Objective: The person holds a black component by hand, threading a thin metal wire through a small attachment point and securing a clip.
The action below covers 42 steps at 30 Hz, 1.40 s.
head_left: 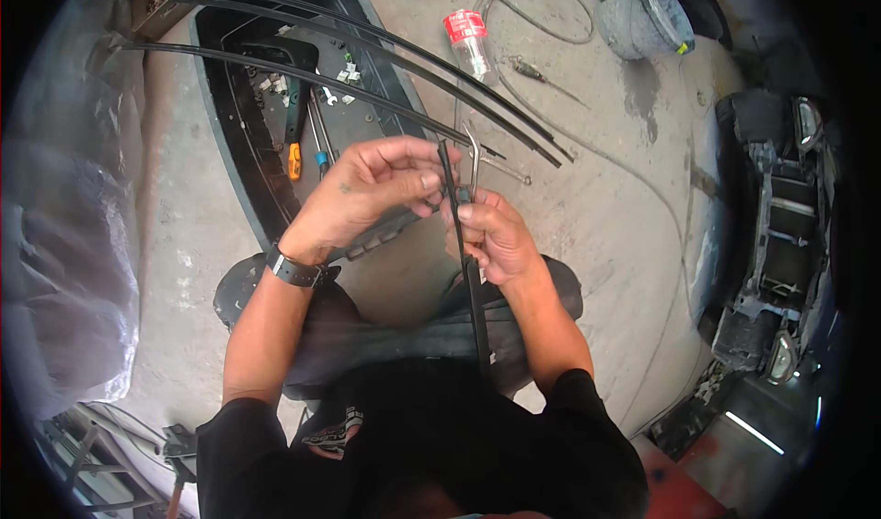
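Note:
A narrow black trim strip runs upright from my lap up between my two hands. My left hand, with a dark band on its wrist, closes thumb and fingers near the strip's upper end. My right hand is closed beside the strip's middle, its fingers partly hidden behind it. Out of the right hand's grip rises a slim metal tool with a curved tip; its lower part is hidden by the fingers.
Ahead lies a long black plastic tray with small clips, an orange-ended tool and screwdrivers. Several long black strips lie across it. Beyond are a clear red-labelled container, a cable and a grey bucket. A car part stands at right.

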Available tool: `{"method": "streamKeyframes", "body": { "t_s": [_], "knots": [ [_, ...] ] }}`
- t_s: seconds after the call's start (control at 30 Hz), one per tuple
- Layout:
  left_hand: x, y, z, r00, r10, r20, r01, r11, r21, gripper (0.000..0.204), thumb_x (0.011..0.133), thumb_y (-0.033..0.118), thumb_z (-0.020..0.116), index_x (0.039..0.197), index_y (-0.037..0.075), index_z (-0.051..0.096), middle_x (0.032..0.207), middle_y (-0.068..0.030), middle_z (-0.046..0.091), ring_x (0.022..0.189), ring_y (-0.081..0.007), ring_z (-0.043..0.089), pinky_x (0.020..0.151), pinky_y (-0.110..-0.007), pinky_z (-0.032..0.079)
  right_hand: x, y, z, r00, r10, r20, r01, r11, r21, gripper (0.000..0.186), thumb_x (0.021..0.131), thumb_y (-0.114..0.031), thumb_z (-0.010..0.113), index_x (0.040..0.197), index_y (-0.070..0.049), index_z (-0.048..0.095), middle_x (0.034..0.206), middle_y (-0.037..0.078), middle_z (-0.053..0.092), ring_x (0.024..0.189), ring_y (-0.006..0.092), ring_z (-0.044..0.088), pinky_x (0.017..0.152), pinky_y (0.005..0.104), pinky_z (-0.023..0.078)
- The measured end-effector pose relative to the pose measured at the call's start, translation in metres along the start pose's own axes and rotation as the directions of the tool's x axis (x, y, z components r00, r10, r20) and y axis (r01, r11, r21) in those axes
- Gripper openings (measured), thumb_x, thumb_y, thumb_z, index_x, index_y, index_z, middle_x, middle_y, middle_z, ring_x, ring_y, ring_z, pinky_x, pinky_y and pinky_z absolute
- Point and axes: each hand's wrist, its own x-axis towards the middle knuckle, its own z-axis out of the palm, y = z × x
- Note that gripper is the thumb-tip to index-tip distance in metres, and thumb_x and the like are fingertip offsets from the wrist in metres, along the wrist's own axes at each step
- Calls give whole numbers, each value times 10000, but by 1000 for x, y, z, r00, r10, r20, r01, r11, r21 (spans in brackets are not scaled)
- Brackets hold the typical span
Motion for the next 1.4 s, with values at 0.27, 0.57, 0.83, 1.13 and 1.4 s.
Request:
{"method": "streamKeyframes", "body": {
  "t_s": [0.27,0.57,0.83,1.13,1.4],
  "knots": [
    [1,-5,5,998,1,69,4,998,-69,142,921,109,684,1034,26,660,949,-10,684,796,-52,636,656,-197,484,10,13,-15,935,13,355,-88,976,198,271,903,-224,589,1018,20,569,557,-47,332,405,90,328,419,271,279],
    [-6,-9,12,993,73,94,-56,984,-168,87,883,36,717,886,42,631,900,-9,690,797,-37,626,698,-197,498,13,24,-14,828,-78,556,-113,947,300,239,949,-236,564,887,-7,591,567,23,438,348,124,342,349,301,218],
    [-9,-8,12,988,118,98,-102,983,-155,116,880,86,736,876,23,639,850,18,662,815,-36,607,745,-215,490,18,32,-15,754,-146,640,-164,902,399,313,942,-157,587,1168,49,518,747,65,611,364,141,363,366,303,240],
    [-12,-4,12,996,56,76,-39,979,-201,116,884,67,724,857,11,626,843,-14,678,803,-41,621,723,-212,507,17,31,-23,762,-204,615,-33,936,351,372,1019,-302,434,1105,43,544,811,90,607,381,143,358,384,305,269],
    [-12,-3,12,997,60,-45,-66,989,-132,116,874,66,734,843,28,629,798,8,670,757,-31,610,691,-201,496,-1,13,18,914,-395,-96,360,896,-261,393,944,-289,657,1169,12,544,669,-24,495,445,46,376,411,219,283]
  ]
}}
